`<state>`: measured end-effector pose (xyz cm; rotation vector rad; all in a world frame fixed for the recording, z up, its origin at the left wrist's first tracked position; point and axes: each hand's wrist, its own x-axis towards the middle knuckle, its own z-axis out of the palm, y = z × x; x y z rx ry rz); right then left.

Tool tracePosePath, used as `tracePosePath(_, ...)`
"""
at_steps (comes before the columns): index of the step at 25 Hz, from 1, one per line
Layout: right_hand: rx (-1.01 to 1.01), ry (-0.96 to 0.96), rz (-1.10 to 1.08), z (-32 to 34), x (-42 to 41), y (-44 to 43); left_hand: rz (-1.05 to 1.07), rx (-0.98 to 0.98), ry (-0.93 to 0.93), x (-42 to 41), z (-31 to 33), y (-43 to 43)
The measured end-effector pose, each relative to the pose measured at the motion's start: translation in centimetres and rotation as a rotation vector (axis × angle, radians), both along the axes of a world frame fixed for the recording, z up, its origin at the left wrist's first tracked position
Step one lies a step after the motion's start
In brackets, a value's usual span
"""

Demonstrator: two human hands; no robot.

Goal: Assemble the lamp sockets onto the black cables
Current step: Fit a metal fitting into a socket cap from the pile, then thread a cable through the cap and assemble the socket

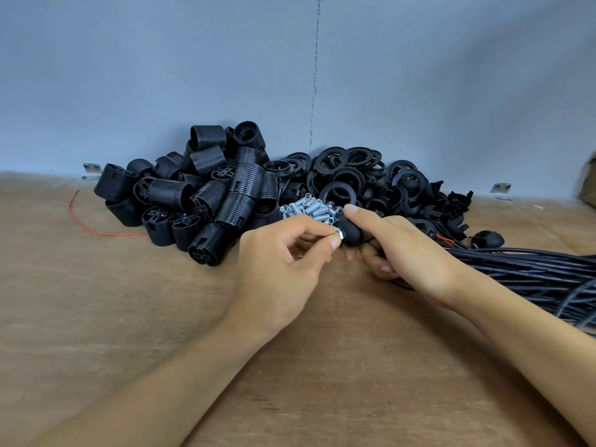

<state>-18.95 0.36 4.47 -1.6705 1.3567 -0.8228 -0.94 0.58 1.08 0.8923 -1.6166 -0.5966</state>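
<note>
Holding to one unit only, the work is judged to be at an early stage: a black domed cap is gripped in the curled fingers of the right hand, just above the tabletop near the middle of the view. A small silver fitting is pinched against the cap's end by thumb and forefinger of the left hand. Whether it is already threaded in cannot be told. No finished socket is seen, and much appears to be left. The bundle of black cables lies to the right, the heap of ribbed socket bodies behind to the left, with silver threaded tubes and flat rings between. No box or tray is in view; everything is heaped loose on the tabletop.
</note>
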Motion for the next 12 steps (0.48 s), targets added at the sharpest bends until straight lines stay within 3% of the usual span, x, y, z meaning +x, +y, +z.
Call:
tracePosePath(5,-0.048,0.061,-0.026,-0.1,0.3,0.0,0.057,-0.162,-0.129,0.1,-0.2,0.1)
tracePosePath(9,-0.228,0.167,-0.07,-1.3,0.6,-0.2,0.06,0.108,-0.146,0.0,-0.5,0.0)
tracePosePath(12,-0.29,0.183,-0.04,-1.7,0.9,-0.2,0.06,0.179,-0.228,-0.3,-0.9,-0.5)
